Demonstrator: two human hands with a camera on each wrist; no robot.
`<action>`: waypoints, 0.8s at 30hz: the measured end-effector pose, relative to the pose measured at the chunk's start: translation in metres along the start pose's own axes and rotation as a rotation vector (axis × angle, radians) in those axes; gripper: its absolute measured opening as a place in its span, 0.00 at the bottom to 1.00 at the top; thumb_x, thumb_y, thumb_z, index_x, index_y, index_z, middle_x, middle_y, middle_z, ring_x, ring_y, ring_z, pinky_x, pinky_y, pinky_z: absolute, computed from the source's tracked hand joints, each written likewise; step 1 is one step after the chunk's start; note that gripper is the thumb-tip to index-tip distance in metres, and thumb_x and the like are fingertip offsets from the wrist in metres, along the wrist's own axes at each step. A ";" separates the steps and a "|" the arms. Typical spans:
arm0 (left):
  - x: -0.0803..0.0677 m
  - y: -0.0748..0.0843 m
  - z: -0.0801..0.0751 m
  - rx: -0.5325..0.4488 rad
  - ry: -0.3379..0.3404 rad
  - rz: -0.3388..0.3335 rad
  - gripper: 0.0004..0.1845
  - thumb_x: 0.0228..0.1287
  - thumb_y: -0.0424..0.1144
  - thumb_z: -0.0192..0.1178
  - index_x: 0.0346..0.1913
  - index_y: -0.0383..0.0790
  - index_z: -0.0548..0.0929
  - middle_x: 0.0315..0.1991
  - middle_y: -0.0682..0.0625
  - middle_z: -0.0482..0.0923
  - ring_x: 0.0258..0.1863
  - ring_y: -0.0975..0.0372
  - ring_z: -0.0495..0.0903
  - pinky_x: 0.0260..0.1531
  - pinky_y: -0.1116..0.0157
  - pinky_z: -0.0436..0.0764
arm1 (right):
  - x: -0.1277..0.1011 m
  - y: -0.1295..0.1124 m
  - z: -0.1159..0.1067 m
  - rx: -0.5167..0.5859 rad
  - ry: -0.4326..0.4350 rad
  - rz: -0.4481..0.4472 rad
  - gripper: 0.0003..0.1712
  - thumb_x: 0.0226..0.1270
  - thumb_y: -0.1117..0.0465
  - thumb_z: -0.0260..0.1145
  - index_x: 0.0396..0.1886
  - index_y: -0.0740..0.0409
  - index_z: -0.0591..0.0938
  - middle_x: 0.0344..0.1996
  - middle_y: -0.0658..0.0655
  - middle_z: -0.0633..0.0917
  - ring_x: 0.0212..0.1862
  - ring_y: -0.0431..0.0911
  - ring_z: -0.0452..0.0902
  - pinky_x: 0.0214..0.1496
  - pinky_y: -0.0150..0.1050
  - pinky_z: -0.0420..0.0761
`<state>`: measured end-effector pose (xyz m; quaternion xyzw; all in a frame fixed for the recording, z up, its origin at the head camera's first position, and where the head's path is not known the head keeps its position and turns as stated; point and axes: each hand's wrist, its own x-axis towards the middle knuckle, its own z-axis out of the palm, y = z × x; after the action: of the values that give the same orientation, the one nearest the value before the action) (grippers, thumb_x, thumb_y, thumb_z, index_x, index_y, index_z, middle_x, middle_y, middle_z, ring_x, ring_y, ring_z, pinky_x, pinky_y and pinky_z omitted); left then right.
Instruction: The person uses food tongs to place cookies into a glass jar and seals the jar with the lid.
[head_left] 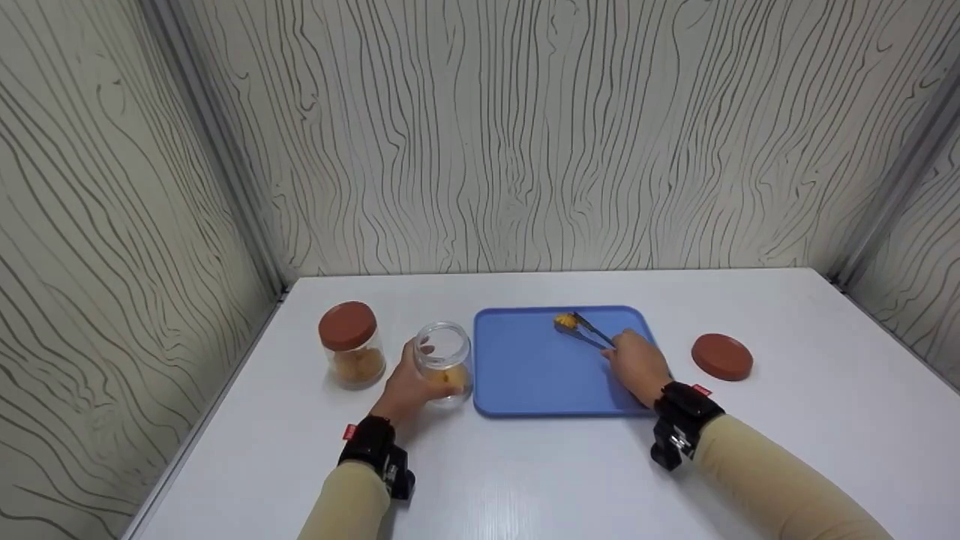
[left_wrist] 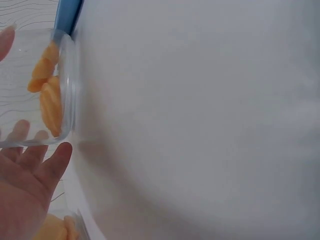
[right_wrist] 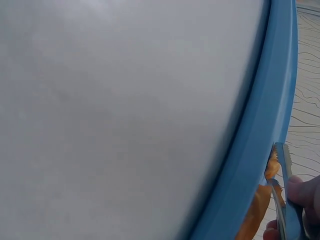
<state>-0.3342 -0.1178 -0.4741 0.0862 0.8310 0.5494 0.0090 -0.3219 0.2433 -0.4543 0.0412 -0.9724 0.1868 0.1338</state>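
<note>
My left hand (head_left: 409,386) grips a clear open jar (head_left: 444,356), thumb at its near side and fingers behind. Orange-yellow pieces (left_wrist: 51,102) lie at the jar's bottom, some looking like shell-shaped snacks. With my right hand (head_left: 637,364) I hold a pair of metal tongs (head_left: 594,334) over the blue tray (head_left: 525,375). At the toothed tips of the tongs is one small orange-yellow piece (head_left: 566,321), near the tray's far edge. The right wrist view shows the thumb pressed on a tong arm (right_wrist: 287,170).
A second jar (head_left: 356,364), closed with a reddish-brown lid (head_left: 348,325) and holding similar pieces, stands left of my left hand. Another reddish-brown lid (head_left: 722,356) lies right of the tray. Patterned panels (head_left: 525,150) rise behind and beside the white table (head_left: 525,480).
</note>
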 end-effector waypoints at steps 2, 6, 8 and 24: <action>-0.001 0.002 0.000 0.004 0.000 -0.008 0.58 0.40 0.39 0.80 0.72 0.34 0.54 0.64 0.36 0.67 0.63 0.45 0.66 0.64 0.46 0.62 | -0.002 0.001 -0.002 -0.006 0.004 -0.006 0.13 0.66 0.63 0.65 0.26 0.68 0.79 0.24 0.58 0.75 0.26 0.51 0.70 0.31 0.48 0.74; -0.002 0.004 -0.001 0.023 -0.005 -0.034 0.59 0.40 0.41 0.81 0.73 0.34 0.53 0.66 0.35 0.65 0.65 0.45 0.65 0.65 0.45 0.61 | -0.004 0.002 -0.006 0.003 -0.012 0.014 0.11 0.67 0.63 0.64 0.27 0.67 0.80 0.25 0.58 0.75 0.26 0.50 0.70 0.31 0.46 0.73; -0.002 0.004 -0.002 0.030 -0.004 -0.042 0.60 0.40 0.42 0.81 0.73 0.34 0.52 0.66 0.35 0.65 0.65 0.45 0.64 0.65 0.45 0.61 | -0.006 0.002 -0.008 0.022 -0.029 0.027 0.10 0.68 0.64 0.63 0.29 0.67 0.80 0.26 0.58 0.74 0.25 0.49 0.70 0.29 0.44 0.73; -0.001 0.002 -0.001 0.036 -0.015 -0.064 0.62 0.41 0.44 0.80 0.74 0.34 0.49 0.67 0.34 0.63 0.66 0.44 0.63 0.65 0.44 0.60 | -0.015 0.005 -0.028 0.033 -0.055 0.029 0.12 0.70 0.62 0.62 0.35 0.70 0.81 0.28 0.57 0.74 0.29 0.48 0.69 0.31 0.43 0.72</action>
<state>-0.3333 -0.1179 -0.4715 0.0639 0.8430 0.5331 0.0309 -0.3016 0.2594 -0.4347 0.0346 -0.9729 0.2037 0.1038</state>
